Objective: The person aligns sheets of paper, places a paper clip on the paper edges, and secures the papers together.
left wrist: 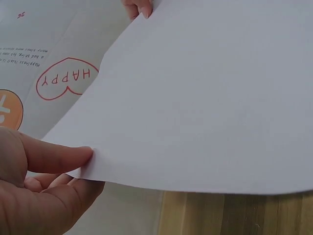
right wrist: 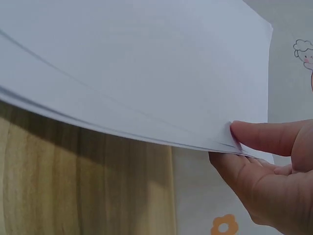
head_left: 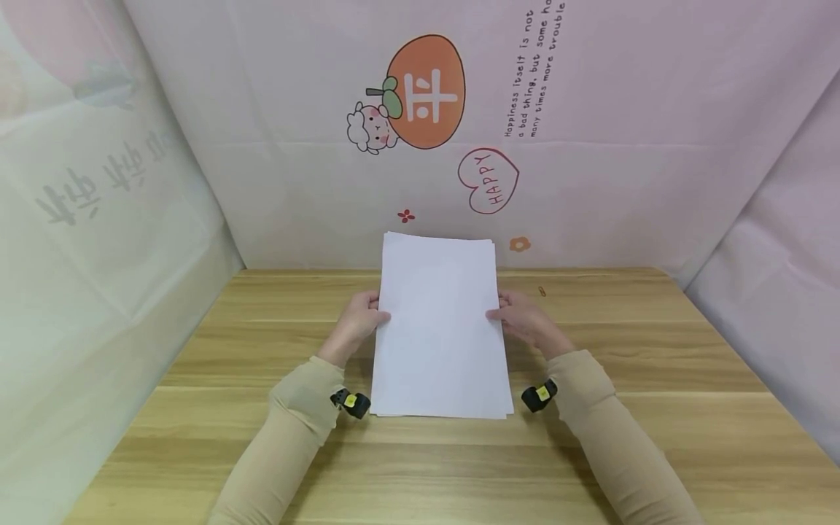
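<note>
A stack of white paper sheets (head_left: 441,335) is held up over the wooden table, its sheets slightly out of line at the edges. My left hand (head_left: 359,319) pinches the left long edge, thumb on top and fingers beneath. On the opposite edge my right hand (head_left: 525,319) grips the same way. In the left wrist view the left thumb presses on the top sheet (left wrist: 195,98), and fingertips of the right hand (left wrist: 139,7) show at the far edge. Several layered edges of the stack (right wrist: 122,73) show in the right wrist view.
Below the paper lies the wood-grain table (head_left: 433,467). A printed white cloth (head_left: 295,204) hangs behind it, with more cloth (head_left: 98,240) at both sides. A tiny reddish-brown object or mark (head_left: 542,291) is on the table near its back edge, beyond the right hand.
</note>
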The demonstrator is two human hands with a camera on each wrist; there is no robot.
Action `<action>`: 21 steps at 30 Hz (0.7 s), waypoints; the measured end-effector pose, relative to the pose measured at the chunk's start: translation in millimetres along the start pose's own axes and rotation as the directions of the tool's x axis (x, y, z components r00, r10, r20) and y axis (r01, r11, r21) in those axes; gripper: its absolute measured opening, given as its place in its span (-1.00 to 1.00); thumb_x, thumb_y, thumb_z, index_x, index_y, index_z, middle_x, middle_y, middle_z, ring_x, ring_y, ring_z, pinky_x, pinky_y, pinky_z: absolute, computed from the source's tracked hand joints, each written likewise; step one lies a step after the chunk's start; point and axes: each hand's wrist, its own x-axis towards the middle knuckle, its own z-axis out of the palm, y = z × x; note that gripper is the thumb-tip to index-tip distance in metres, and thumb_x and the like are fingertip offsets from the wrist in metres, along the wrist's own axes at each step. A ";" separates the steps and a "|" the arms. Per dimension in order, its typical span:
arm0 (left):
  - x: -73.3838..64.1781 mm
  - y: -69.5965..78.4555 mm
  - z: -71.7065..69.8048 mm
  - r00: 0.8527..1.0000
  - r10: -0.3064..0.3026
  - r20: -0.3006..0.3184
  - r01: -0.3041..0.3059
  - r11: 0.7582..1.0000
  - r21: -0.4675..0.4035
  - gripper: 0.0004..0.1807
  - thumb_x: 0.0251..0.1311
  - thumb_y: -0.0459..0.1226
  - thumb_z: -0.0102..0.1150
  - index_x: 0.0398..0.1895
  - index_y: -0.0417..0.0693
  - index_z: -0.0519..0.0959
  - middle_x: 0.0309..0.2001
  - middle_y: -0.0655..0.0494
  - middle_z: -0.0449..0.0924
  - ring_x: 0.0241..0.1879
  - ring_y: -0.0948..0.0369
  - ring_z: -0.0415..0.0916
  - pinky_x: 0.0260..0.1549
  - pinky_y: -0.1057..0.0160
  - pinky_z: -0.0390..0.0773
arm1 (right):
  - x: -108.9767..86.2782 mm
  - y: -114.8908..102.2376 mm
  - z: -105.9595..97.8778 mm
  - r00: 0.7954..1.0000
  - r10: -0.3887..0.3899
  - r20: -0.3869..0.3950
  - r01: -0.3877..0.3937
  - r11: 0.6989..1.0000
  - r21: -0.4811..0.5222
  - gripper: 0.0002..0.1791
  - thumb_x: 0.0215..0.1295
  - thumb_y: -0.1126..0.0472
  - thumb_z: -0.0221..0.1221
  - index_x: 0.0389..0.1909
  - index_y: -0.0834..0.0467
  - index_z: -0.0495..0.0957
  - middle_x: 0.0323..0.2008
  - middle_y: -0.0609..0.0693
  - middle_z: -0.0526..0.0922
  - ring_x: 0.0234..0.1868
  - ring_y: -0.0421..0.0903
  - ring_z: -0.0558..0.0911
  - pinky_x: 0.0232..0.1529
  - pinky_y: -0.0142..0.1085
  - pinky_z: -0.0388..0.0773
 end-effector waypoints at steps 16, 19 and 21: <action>-3.8 6.7 5.0 0.995 0.056 -0.081 -0.062 0.996 -0.066 -0.54 0.26 -0.47 -0.05 0.24 -0.38 0.32 0.13 -0.30 0.48 0.13 -0.07 0.47 0.12 0.03 0.46 | -7.9 -11.9 3.6 0.992 -0.073 -0.106 0.071 0.997 -0.026 -0.36 0.41 0.41 -0.09 0.44 0.33 -0.08 0.37 0.33 0.18 0.36 0.19 0.26 0.30 -0.03 0.28; -4.1 8.5 5.7 0.994 0.068 -0.086 -0.074 0.995 -0.070 -0.56 0.27 -0.46 -0.05 0.23 -0.37 0.34 0.13 -0.29 0.48 0.13 -0.06 0.47 0.12 0.02 0.46 | -8.8 -12.9 3.7 0.990 -0.080 -0.119 0.079 0.997 -0.009 -0.37 0.41 0.42 -0.09 0.43 0.33 -0.07 0.36 0.33 0.19 0.35 0.19 0.27 0.31 -0.03 0.27; -3.9 9.7 6.3 0.993 0.075 -0.091 -0.082 0.994 -0.074 -0.56 0.27 -0.46 -0.05 0.23 -0.36 0.34 0.12 -0.29 0.48 0.12 -0.06 0.47 0.11 0.01 0.46 | -9.6 -13.6 3.5 0.988 -0.086 -0.126 0.088 0.996 0.004 -0.38 0.41 0.42 -0.10 0.43 0.34 -0.07 0.35 0.35 0.21 0.35 0.19 0.28 0.31 -0.03 0.27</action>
